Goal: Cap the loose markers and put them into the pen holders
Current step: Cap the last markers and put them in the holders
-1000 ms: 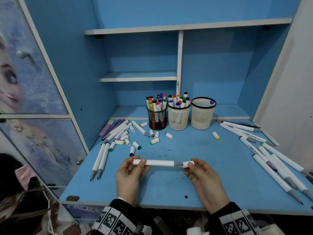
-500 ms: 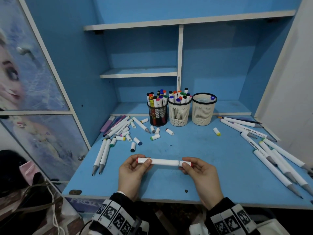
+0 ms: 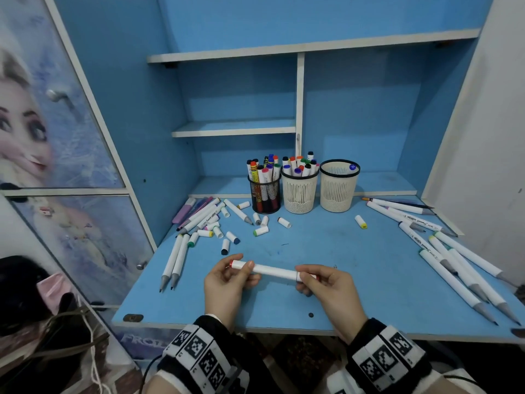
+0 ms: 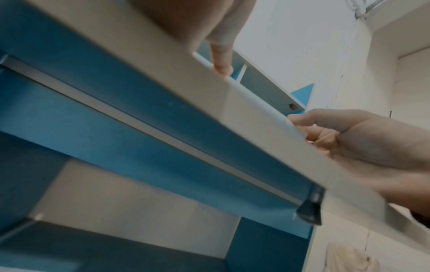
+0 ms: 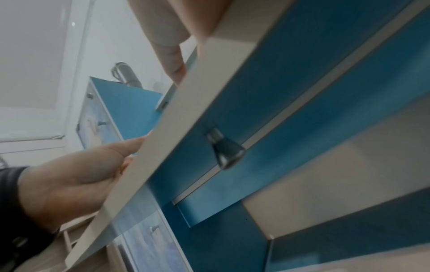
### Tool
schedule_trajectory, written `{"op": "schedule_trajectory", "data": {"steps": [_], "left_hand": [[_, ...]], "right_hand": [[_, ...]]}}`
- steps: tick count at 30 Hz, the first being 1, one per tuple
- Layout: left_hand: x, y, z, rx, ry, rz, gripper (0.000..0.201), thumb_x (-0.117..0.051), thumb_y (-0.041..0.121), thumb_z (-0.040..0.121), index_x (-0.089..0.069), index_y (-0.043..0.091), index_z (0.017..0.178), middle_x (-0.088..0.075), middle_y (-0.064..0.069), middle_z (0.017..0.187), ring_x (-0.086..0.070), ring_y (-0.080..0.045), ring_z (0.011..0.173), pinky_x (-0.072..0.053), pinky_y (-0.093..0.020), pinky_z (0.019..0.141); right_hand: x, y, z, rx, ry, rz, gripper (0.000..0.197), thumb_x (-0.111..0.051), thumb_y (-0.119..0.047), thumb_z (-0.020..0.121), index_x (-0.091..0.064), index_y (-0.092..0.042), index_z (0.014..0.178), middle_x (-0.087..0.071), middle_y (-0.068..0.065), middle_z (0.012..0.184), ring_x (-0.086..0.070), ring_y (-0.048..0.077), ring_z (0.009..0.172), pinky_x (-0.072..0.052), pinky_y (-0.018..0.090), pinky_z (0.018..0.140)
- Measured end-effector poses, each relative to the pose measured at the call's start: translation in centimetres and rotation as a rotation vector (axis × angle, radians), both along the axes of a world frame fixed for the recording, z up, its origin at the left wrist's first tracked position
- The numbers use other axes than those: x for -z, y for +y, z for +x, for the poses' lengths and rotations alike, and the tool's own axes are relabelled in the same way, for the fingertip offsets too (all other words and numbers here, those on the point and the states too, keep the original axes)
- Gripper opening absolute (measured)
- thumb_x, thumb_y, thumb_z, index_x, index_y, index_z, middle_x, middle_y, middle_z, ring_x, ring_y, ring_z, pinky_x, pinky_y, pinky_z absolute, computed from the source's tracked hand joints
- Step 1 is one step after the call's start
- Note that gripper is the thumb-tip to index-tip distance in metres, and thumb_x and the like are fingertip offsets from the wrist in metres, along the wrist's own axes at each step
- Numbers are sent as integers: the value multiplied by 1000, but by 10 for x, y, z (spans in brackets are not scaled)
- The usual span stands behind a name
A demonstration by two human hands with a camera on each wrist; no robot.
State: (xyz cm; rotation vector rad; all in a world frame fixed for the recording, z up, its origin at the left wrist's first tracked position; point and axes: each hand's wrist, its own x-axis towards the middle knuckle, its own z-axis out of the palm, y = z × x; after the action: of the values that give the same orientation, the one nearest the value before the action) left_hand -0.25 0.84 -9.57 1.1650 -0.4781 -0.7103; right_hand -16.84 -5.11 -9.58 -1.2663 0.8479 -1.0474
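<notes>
I see the marker lying level, left to right, left hand pinching its red end, right hand gripping the other.

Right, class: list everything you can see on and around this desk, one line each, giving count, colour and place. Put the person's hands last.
held marker: one, white, red ends, above desk front
black holder: one, left of the row, full
middle holder: one, cream, full
right holder: one, cream, one marker inside
left markers: several, white, uncapped, desk left
right markers: several, white, uncapped, desk right
loose caps: many, white, mostly left of centre
desk: one, blue
shelves: blue, white-edged, behind
left hand: grips marker's left end
right hand: grips marker's right end
</notes>
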Motion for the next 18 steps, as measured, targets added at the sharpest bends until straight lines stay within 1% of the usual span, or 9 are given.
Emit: {"op": "schedule_trajectory", "data": {"steps": [2,4,5,9,11,13,15,16,18], "left_hand": [[-8,2,-1,-12,13,-12,23,-66,-4,81,-59,6,100,-64,-18,72,-66,-17,53,-57,-20,59],[-20,4,-1,0,5,-35,24,-66,-5,80,-58,7,100,-64,-19,72,-65,-17,53,-57,-21,58],[-27,5,-1,14,-20,-45,25,-67,-5,80,-59,7,100,-64,-19,73,-65,-17,54,-56,-22,58],[-60,2,-1,123,-209,-67,26,-69,-5,77,-64,8,99,-66,-9,67,-66,-16,59,-55,-22,60],[-79,-3,1,201,-322,-66,27,-69,-5,78,-65,7,101,-65,-11,69,-65,-12,57,-53,-20,58],[-95,-12,7,255,-422,-46,28,-69,-3,79,-64,5,105,-63,-11,69,-63,-8,55,-51,-17,56],[-107,-22,18,270,-495,4,28,-70,5,81,-62,6,108,-65,-3,66,-65,-9,60,-51,-16,56],[-110,-27,25,265,-524,40,28,-70,10,82,-62,7,108,-67,-3,69,-66,-11,64,-52,-17,58],[-112,-38,46,245,-565,130,27,-70,15,83,-62,6,107,-67,-9,79,-65,-16,70,-53,-18,61]], "right_hand": [[-4,1,2,-50,41,30,18,-58,6,87,-72,-6,88,-64,13,64,-56,11,52,-45,17,53],[-11,3,4,-128,108,49,19,-57,4,88,-72,-5,93,-65,10,66,-53,13,55,-42,17,51],[-15,4,5,-168,146,41,19,-57,2,88,-72,-7,95,-66,8,68,-53,12,57,-41,17,51],[-36,4,11,-294,294,-109,17,-59,-10,89,-71,-18,97,-67,1,68,-50,6,57,-38,14,53],[-47,0,16,-326,347,-180,17,-59,-15,90,-68,-22,102,-67,-1,67,-48,10,58,-38,17,50],[-55,-7,22,-324,364,-219,16,-60,-18,90,-64,-27,103,-69,1,67,-49,19,64,-41,27,55],[-62,-17,28,-293,382,-237,18,-61,-16,90,-58,-29,103,-69,4,70,-48,22,66,-42,33,55],[-66,-22,30,-273,398,-247,19,-61,-15,90,-57,-28,103,-69,10,73,-48,23,67,-43,34,54],[-73,-36,35,-233,443,-276,20,-62,-13,88,-56,-25,103,-64,26,81,-48,22,67,-47,36,57]]}}
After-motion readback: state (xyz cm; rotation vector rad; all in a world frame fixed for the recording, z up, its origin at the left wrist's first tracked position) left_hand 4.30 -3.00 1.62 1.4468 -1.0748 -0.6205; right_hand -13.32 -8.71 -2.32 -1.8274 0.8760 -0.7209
